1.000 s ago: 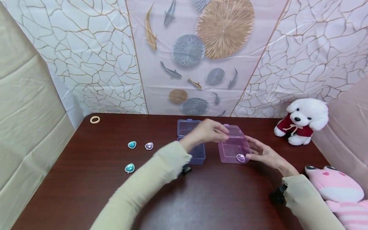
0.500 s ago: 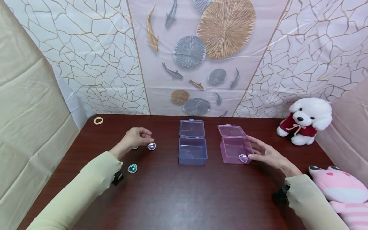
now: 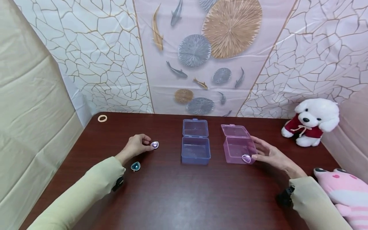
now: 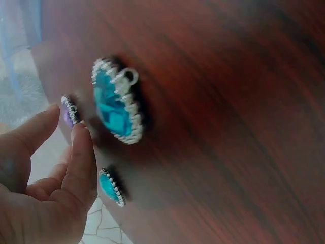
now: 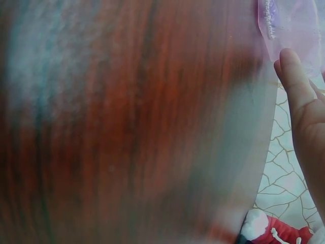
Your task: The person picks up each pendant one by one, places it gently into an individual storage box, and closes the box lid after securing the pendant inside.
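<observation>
My left hand (image 3: pixel 134 147) reaches to a purple heart-shaped gem charm (image 3: pixel 155 145) with a beaded rim, thumb and fingertips right at its edge. In the left wrist view, thumb and forefinger stand apart near this purple charm (image 4: pixel 69 114). A teal charm (image 3: pixel 135 166) lies nearer me; a second teal charm (image 4: pixel 110 187), hidden behind the hand in the head view, shows in the left wrist view. My right hand (image 3: pixel 270 156) holds the right side of an open pink plastic box (image 3: pixel 233 159), thumb at its front corner. Another purple charm (image 3: pixel 246 158) sits inside it.
An open blue plastic box (image 3: pixel 195 160) stands left of the pink one, lid tipped back. A pale ring (image 3: pixel 102 118) lies at the far left corner. A white plush dog (image 3: pixel 311 123) and a pink plush toy (image 3: pixel 342 188) sit at the right.
My left hand has swung from above the pink box leftward and down to the purple charm on the table. The right hand stays at the pink box. The head view has shifted slightly.
</observation>
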{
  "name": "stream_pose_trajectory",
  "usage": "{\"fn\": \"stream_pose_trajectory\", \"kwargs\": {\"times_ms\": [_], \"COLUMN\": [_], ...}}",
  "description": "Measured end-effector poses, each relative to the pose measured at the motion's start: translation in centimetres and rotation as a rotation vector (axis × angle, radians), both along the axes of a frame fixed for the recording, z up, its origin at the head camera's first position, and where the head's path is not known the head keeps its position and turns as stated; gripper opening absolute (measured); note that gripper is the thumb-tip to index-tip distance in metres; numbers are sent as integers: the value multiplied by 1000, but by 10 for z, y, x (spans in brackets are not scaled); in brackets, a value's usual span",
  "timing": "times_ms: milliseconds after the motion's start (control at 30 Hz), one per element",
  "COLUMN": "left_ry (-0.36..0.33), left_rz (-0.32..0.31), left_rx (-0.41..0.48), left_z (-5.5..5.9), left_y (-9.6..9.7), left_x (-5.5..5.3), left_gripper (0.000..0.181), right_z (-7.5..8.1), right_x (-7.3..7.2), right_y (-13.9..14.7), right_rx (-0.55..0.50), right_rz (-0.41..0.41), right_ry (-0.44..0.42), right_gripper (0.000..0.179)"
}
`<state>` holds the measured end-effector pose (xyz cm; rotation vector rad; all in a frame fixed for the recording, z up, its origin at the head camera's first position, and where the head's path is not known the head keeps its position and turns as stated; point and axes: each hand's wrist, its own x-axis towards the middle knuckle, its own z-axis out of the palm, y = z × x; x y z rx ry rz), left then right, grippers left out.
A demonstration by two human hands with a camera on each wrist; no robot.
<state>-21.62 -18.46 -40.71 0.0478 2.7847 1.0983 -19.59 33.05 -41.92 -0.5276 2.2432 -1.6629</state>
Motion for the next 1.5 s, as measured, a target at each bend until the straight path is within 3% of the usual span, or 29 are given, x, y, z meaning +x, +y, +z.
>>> {"fn": "stream_pose_trajectory", "kwargs": {"times_ms": [567,833,1300,1400,1500], "left_ry": [91,91,170,147,95], "left_rz": [-43,-59,-90,-62,-20], "left_rx": [-100,-98,38,81,182], "left_z": [-5,-4,-9,-7,-4], "left_y": [15,22,30,30,29], "left_x": [-3,-4,-4,-6,-7], "left_gripper": [24,22,13,12,13], "right_z": [-1,1,-1,-2,-3], "right_x": [0,0,0,0,-1], "right_y": [2,1,1,2,2], "right_rx": [-27,-33,-44,-41,-40], "right_rz": [20,20,40,38,31], "right_ry": [-11,-32,5,9,12], "right_gripper": [72,72,72,72,72]}}
